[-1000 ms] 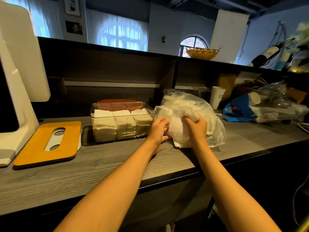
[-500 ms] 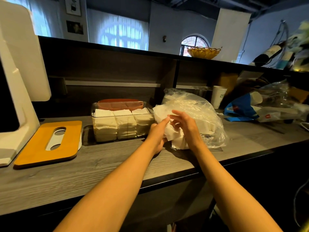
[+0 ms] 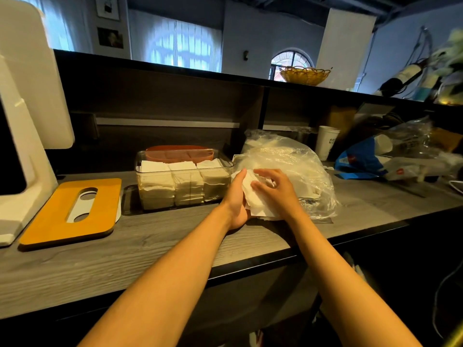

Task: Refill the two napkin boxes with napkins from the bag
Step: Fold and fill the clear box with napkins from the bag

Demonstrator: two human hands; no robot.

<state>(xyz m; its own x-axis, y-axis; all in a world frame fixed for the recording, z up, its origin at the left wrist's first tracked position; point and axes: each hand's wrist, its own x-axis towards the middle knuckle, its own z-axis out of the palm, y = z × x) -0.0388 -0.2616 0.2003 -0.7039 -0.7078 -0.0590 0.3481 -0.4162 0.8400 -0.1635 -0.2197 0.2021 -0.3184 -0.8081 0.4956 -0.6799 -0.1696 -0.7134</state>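
Note:
A clear plastic napkin box (image 3: 184, 182) stands on the grey wooden counter (image 3: 150, 246), packed with three stacks of white napkins. Right of it lies a crinkled clear plastic bag (image 3: 290, 161) of napkins. At the bag's mouth a loose bunch of white napkins (image 3: 255, 199) sticks out. My left hand (image 3: 236, 199) holds this bunch from the left and underneath. My right hand (image 3: 275, 190) lies on top of it with fingers spread and slightly bent. An orange-brown lid (image 3: 179, 152) shows behind the box; a second box is not plainly visible.
An orange board with a slotted opening (image 3: 72, 211) lies flat at the left, beside a large white stand (image 3: 22, 121). A paper cup (image 3: 327, 141) and a blue-and-clear bag heap (image 3: 390, 159) crowd the right. A dark shelf wall runs behind.
The napkin bunch has come further out of the bag toward the box. My right hand shifted from gripping the bag's top to lying over the napkins; my left hand moved under them.

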